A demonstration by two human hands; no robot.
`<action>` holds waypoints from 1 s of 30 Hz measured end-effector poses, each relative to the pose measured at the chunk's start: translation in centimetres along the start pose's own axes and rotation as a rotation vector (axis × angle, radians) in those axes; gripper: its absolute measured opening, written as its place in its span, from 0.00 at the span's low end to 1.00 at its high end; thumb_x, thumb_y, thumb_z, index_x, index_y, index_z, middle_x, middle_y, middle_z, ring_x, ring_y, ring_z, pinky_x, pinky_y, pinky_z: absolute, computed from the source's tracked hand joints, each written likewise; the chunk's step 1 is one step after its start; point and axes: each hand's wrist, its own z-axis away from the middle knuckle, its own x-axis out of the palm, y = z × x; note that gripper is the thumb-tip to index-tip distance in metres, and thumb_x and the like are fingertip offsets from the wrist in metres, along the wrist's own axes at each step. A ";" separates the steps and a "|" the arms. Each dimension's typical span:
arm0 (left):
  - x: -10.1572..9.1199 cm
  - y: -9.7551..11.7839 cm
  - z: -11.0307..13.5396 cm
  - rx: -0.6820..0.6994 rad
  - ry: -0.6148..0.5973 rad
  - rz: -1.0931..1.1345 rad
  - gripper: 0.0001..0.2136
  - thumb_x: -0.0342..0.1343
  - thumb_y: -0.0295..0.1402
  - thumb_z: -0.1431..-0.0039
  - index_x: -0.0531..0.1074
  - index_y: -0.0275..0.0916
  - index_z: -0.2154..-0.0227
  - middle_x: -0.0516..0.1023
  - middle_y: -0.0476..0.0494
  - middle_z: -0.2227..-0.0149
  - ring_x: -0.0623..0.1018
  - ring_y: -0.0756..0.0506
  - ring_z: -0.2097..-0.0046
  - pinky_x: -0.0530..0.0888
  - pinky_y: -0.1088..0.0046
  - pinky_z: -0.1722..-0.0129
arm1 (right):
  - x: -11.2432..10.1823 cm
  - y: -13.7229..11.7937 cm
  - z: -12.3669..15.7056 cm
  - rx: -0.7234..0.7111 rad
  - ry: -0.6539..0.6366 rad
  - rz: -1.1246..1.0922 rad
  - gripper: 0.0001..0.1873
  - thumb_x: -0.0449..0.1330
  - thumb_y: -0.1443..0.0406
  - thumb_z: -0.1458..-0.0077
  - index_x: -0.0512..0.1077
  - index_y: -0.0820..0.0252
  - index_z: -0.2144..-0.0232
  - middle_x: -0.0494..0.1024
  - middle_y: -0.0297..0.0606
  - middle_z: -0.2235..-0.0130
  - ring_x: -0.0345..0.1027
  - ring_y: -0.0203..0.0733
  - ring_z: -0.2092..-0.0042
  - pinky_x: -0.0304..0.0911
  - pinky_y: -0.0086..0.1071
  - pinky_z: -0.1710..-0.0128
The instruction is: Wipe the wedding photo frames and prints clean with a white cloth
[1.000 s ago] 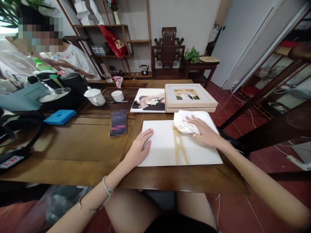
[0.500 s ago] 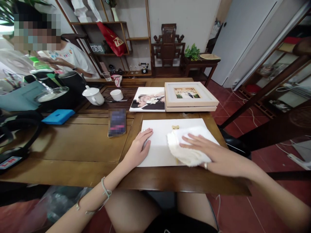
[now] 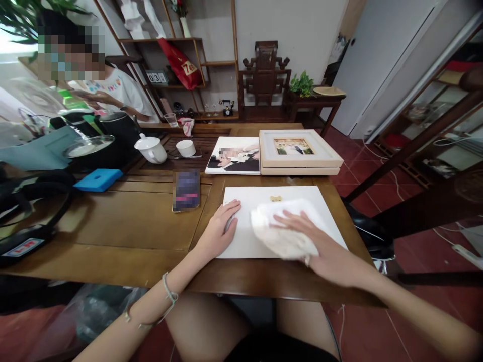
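Note:
A flat white panel lies on the table's near edge, with a small gold-coloured metal piece at its far side. My left hand rests on the panel's left edge, fingers stretched out. Under my right hand is a folded white towel, pressed against the panel. The fingers lie over the top of the towel, and the thumb side is at its near edge, partly hidden and a little blurred.
Behind the panel lie a photo print and a stack of framed pictures. A dark, blurred-out phone-shaped item, a white lidded cup, a small bowl, a blue block and headphones stand left. Another person sits far left.
My right hand and the towel have slid left over the panel, uncovering more of its right side. My left hand keeps its place on the panel. The camera view has shifted slightly.

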 end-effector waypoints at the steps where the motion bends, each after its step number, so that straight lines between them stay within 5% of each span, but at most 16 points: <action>1: 0.0 0.0 0.0 0.000 -0.002 -0.002 0.18 0.45 0.30 0.35 0.69 0.35 0.45 0.69 0.34 0.40 0.66 0.39 0.36 0.60 0.48 0.35 | 0.2 -1.0 0.9 -0.035 -0.055 -0.003 0.40 0.54 0.70 0.47 0.52 0.44 0.34 0.53 0.30 0.31 0.35 0.49 0.30 0.27 0.57 0.33; 5: 0.0 0.0 0.0 0.008 0.006 -0.007 0.18 0.45 0.30 0.35 0.69 0.35 0.45 0.69 0.34 0.40 0.66 0.39 0.36 0.60 0.48 0.35 | 0.4 -2.5 2.4 -0.046 -0.176 0.022 0.43 0.52 0.75 0.52 0.55 0.44 0.35 0.52 0.28 0.31 0.37 0.45 0.30 0.29 0.54 0.32; 11: -0.1 0.0 0.0 0.010 0.000 0.001 0.18 0.45 0.30 0.35 0.69 0.36 0.45 0.69 0.34 0.40 0.66 0.39 0.36 0.60 0.48 0.35 | -0.7 1.8 -3.0 0.092 0.114 0.162 0.40 0.52 0.72 0.53 0.56 0.53 0.35 0.55 0.38 0.32 0.38 0.49 0.30 0.31 0.57 0.33; 15: -0.2 0.1 0.0 0.003 0.003 0.018 0.18 0.46 0.31 0.35 0.69 0.37 0.45 0.70 0.35 0.40 0.66 0.39 0.36 0.60 0.48 0.35 | -1.1 3.3 -6.4 0.207 0.161 0.328 0.37 0.52 0.69 0.50 0.59 0.58 0.36 0.55 0.44 0.32 0.40 0.54 0.31 0.34 0.59 0.34; 19: -0.1 0.1 -0.1 -0.002 0.009 0.031 0.18 0.45 0.31 0.34 0.70 0.37 0.45 0.70 0.35 0.40 0.67 0.39 0.36 0.60 0.49 0.35 | 0.8 0.4 -5.6 0.161 0.040 0.497 0.42 0.55 0.69 0.55 0.57 0.65 0.36 0.51 0.51 0.31 0.32 0.62 0.30 0.29 0.63 0.35; 24: 0.0 -0.1 0.0 0.000 0.013 0.058 0.18 0.43 0.31 0.33 0.69 0.38 0.45 0.70 0.36 0.40 0.66 0.40 0.36 0.59 0.50 0.35 | 4.0 -4.7 -1.8 -0.115 -0.169 0.426 0.47 0.61 0.63 0.57 0.54 0.71 0.35 0.48 0.56 0.31 0.27 0.63 0.30 0.25 0.58 0.34; 27: -0.1 -0.1 -0.1 0.001 0.008 0.065 0.19 0.41 0.31 0.32 0.69 0.37 0.45 0.70 0.36 0.40 0.66 0.41 0.36 0.60 0.51 0.35 | 3.9 -5.0 -1.8 -0.143 -0.183 0.384 0.46 0.60 0.61 0.56 0.55 0.69 0.35 0.51 0.54 0.31 0.33 0.60 0.30 0.30 0.54 0.33; 30: -0.2 0.1 -0.1 -0.007 0.009 0.038 0.19 0.40 0.32 0.32 0.68 0.36 0.44 0.70 0.34 0.40 0.66 0.40 0.36 0.60 0.51 0.35 | 2.7 -3.7 -4.2 -0.026 -0.108 0.483 0.42 0.60 0.64 0.54 0.58 0.68 0.36 0.57 0.54 0.34 0.41 0.61 0.32 0.36 0.54 0.34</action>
